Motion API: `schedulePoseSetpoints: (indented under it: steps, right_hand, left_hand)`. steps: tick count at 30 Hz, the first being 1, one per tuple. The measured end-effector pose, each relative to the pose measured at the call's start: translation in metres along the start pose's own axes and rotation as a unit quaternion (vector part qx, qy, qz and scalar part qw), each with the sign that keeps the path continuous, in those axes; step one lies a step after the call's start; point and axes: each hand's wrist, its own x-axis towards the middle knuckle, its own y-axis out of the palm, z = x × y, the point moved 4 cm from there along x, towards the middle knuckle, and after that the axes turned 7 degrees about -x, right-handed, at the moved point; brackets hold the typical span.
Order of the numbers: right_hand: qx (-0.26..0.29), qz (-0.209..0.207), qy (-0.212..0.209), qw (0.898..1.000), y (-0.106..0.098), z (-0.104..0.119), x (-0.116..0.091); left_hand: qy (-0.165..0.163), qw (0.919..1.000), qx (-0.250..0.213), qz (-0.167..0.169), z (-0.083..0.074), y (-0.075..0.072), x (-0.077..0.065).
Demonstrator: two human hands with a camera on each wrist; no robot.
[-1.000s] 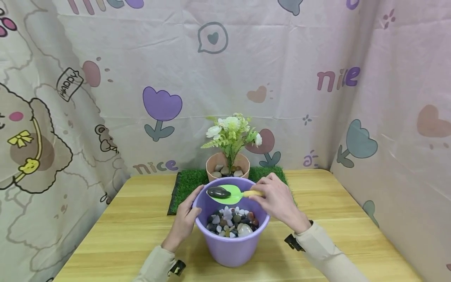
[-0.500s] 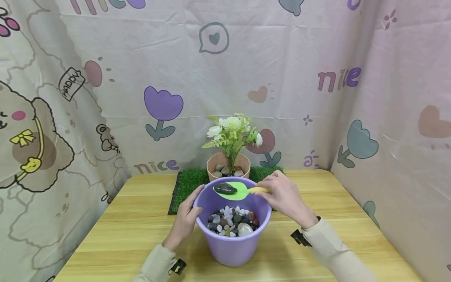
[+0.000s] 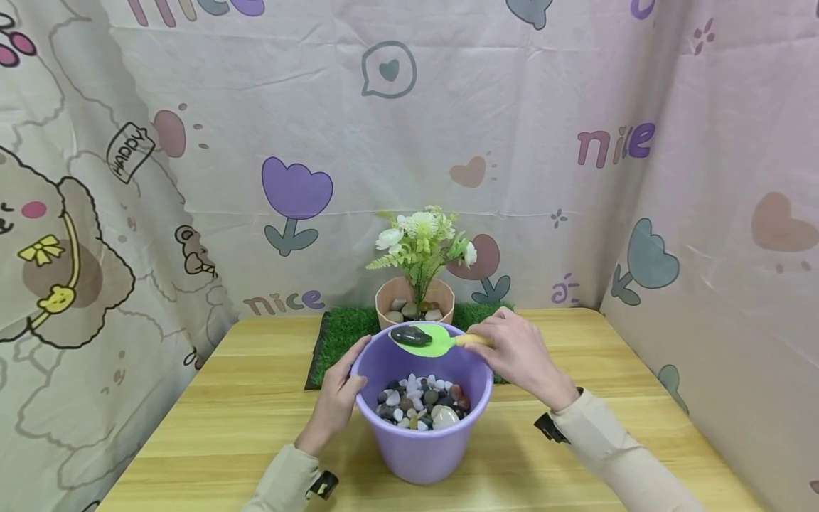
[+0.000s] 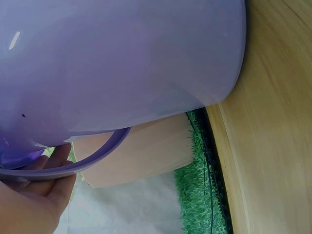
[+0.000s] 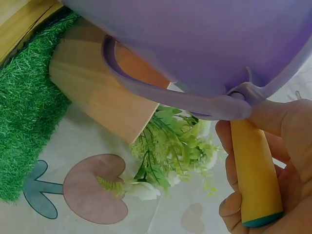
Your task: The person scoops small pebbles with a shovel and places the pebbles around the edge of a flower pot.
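Note:
A purple bucket (image 3: 424, 455) stands on the table, with small mixed pebbles (image 3: 414, 404) in its bottom. My left hand (image 3: 335, 392) holds the bucket's left rim; in the left wrist view its fingers pass round the hanging bucket handle (image 4: 105, 148). Above the bucket's mouth, my right hand (image 3: 520, 359) grips a small trowel (image 3: 441, 340) by its yellow handle (image 5: 256, 175). One dark oval stone (image 3: 409, 336) lies on the green blade, which is roughly level near the far rim. The right wrist view shows the fingers wrapped about that handle, but the bucket hides the blade.
Behind the bucket, a peach flowerpot (image 3: 385, 299) holds stones and a plant with white flowers (image 3: 422, 226). It stands on an artificial grass mat (image 3: 345, 334). Wooden tabletop (image 3: 243, 412) extends on both sides, and printed cloth (image 3: 512, 107) hangs round the back and sides.
The trowel, with the dark stone on it, has moved a little to the right and toward the bucket's far rim. My left hand stays in place on the bucket.

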Motion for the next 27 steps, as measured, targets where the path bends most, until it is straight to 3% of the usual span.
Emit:
schedulePoseSetpoints:
  steps: [18, 27]
  right_hand:
    - [-0.055, 0.016, 0.014, 0.998, 0.011, -0.014, 0.033]
    - [-0.073, 0.041, 0.026, 0.996, 0.03, -0.017, 0.057]
  left_hand:
    - [-0.009, 0.9999, -0.011, 0.001, 0.002, 0.0, -0.001]
    - [-0.008, 0.9999, -0.015, 0.001, 0.003, 0.001, -0.001]
